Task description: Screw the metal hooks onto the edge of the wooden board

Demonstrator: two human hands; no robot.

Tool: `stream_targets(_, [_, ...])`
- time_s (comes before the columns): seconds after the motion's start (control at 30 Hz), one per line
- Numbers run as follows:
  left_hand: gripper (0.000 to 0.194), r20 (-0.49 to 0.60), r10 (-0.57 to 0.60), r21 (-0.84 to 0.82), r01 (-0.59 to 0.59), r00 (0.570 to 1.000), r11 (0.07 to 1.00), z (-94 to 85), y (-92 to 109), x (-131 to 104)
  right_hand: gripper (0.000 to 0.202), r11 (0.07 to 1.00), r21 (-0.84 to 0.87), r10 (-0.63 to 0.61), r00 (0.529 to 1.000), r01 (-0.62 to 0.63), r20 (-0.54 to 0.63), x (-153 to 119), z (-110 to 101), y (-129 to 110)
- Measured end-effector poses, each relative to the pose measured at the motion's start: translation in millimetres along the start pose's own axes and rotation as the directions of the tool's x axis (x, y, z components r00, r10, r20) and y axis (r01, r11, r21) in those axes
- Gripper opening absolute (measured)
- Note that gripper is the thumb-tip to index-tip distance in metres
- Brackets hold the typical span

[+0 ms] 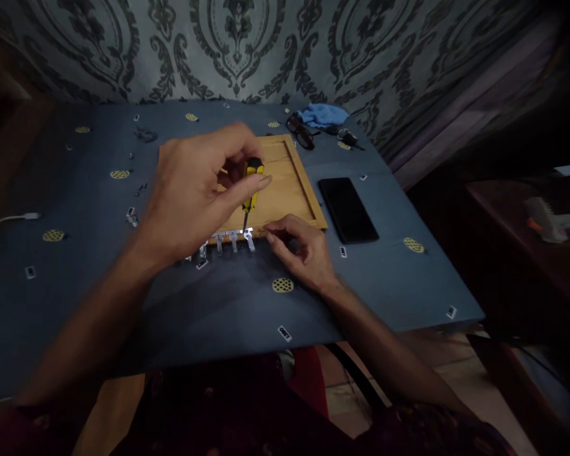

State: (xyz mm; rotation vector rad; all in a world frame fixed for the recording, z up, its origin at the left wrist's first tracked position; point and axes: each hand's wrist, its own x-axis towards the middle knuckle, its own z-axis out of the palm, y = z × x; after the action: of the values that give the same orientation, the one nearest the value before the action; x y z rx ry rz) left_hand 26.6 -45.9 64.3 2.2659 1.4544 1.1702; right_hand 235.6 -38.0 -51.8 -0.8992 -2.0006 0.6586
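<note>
Clamps the fingers of the left hand (190, 187) on a screwdriver (249, 202), tip-down at a metal hook (250, 244) along the wooden frame's (285, 183) near edge, and holds the right hand (306, 250) alongside, curled, too unclear to tell if pinching.

Clad in a dark maroon cloth garment (228, 415) with faint, paler spots (209, 391), seen below the near edge of the blue-grey cloth-covered table (237, 323). Mottled on the right sleeve (437, 430); bare along both forearms (375, 335).
</note>
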Motion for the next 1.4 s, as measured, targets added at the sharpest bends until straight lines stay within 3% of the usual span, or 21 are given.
stream_targets(0.13, [0.013, -0.021, -0.019, 0.035, 0.02, 1.0, 0.999, -8.9, 5.7, -1.2, 0.015, 0.984, -0.127, -0.118, 0.993, 0.121, 0.031, -15.6, 3.5, -7.3])
stream_targets(0.23, [0.017, -0.012, -0.012, 0.023, 0.012, 1.0, 1.0, -11.0, 7.9, -3.5, 0.026, 0.946, -0.262, -0.151, 0.974, 0.192, 0.17, -28.4, 9.7, -10.3])
stream_targets(0.33, [0.015, -0.003, 0.009, 0.013, -0.009, 1.0, 1.0, -12.2, 9.4, -6.0, 0.036, 0.888, -0.416, -0.063, 0.947, 0.197, 0.315, -35.4, 15.7, -13.8])
stream_targets(0.57, [0.022, -0.015, 0.044, -0.013, -0.045, 0.999, 0.999, -14.7, 14.6, -9.0, 0.056, 0.731, -0.658, 0.228, 0.844, 0.181, 0.486, -29.1, 21.8, -34.3])
stream_targets(0.7, [0.027, 0.032, -0.002, -0.079, 0.004, 0.999, 0.997, -14.3, 15.1, -8.8, 0.066, 0.705, -0.692, 0.316, 0.803, 0.158, 0.506, -23.7, 22.5, -43.2])
stream_targets(0.87, [0.024, 0.034, 0.008, -0.077, -0.006, 0.999, 0.997, -14.3, 15.0, -9.1, 0.061, 0.703, -0.694, 0.342, 0.784, 0.153, 0.519, -19.2, 22.5, -48.7])
stream_targets(1.03, [0.017, 0.018, 0.039, -0.045, -0.038, 0.999, 0.998, -15.8, 14.5, -9.2, 0.027, 0.73, -0.675, 0.324, 0.814, 0.109, 0.482, -26.8, 20.9, -49.0])
stream_targets(1.17, [0.01, 0.016, 0.095, -0.009, -0.095, 0.995, 0.995, -18.4, 13.1, -8.4, 0.025, 0.794, -0.606, 0.272, 0.865, 0.045, 0.42, -41.4, 17.8, -40.0])
stream_targets(1.3, [0.011, -0.027, 0.131, 0.01, -0.131, 0.991, 0.991, -23.8, 11.9, -7.4, 0.026, 0.909, -0.406, 0.216, 0.935, -0.088, 0.28, -52.3, 15.3, -27.6])
stream_targets(1.4, [0.014, -0.031, 0.132, 0.042, -0.131, 0.991, 0.991, -28.3, 11.5, -6.1, 0.025, 0.944, -0.308, 0.19, 0.959, -0.12, 0.21, -54.0, 16.4, -22.3])
